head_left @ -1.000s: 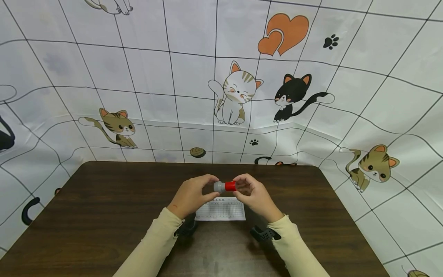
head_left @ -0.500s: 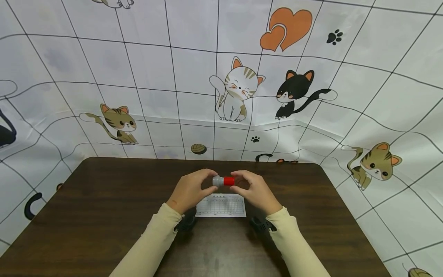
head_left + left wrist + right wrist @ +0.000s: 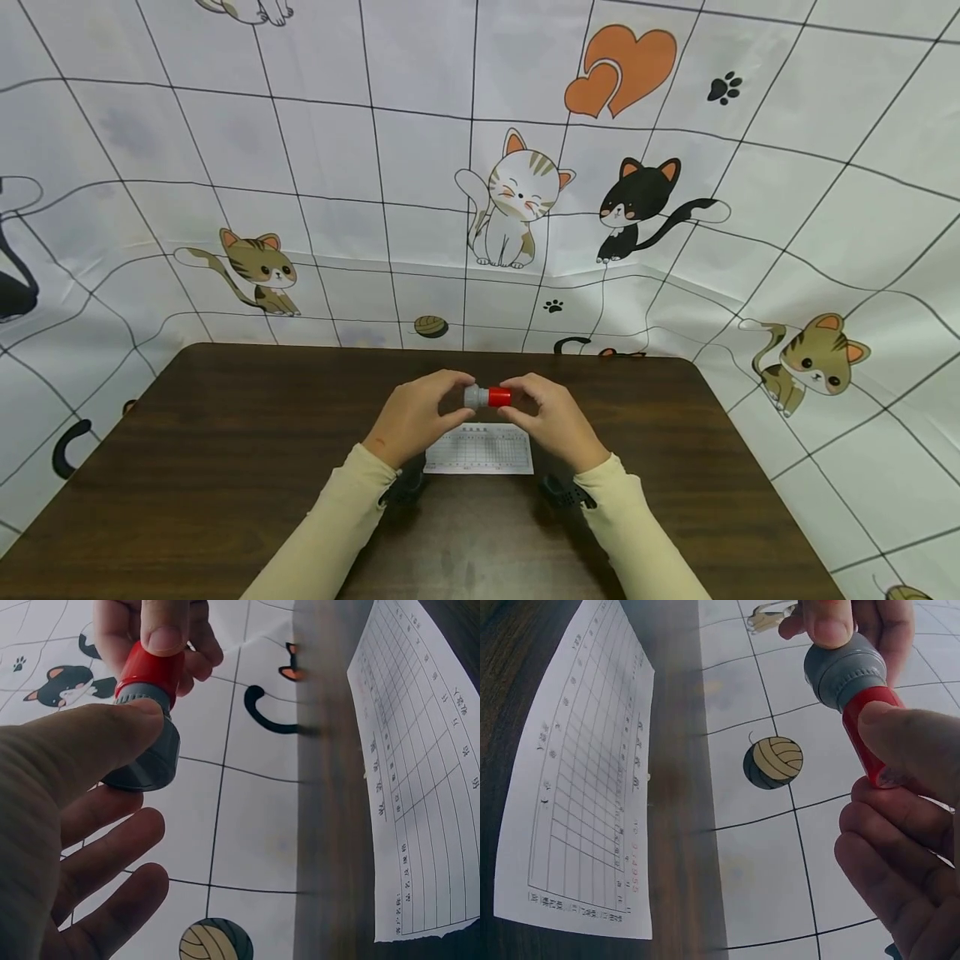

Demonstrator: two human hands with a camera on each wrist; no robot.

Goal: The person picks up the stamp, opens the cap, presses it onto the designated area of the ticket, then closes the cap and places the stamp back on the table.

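A small red-and-grey hand stamp (image 3: pixel 491 397) is held level between both hands above the table. My left hand (image 3: pixel 411 419) pinches its rounded grey end (image 3: pixel 150 765), the thumb lying across the ribbed collar. On the other side, my right hand (image 3: pixel 557 419) grips the red part (image 3: pixel 870 724) between thumb and fingers. The grey and red parts are joined in line. Just below and nearer to me, a white printed form (image 3: pixel 480 452) with a ruled grid lies on the table, partly overlapped by the fingers in the head view.
The dark wooden table (image 3: pixel 247 450) reaches to a white sheet (image 3: pixel 337 150) hung behind it, printed with grid lines and cartoon cats. Dark wrist-worn devices, such as the right one (image 3: pixel 564 490), sit under the wrists, low over the tabletop.
The head view has shifted slightly. Both hands stay on the stamp; the right thumb and fingertips have shifted a little on the red part.
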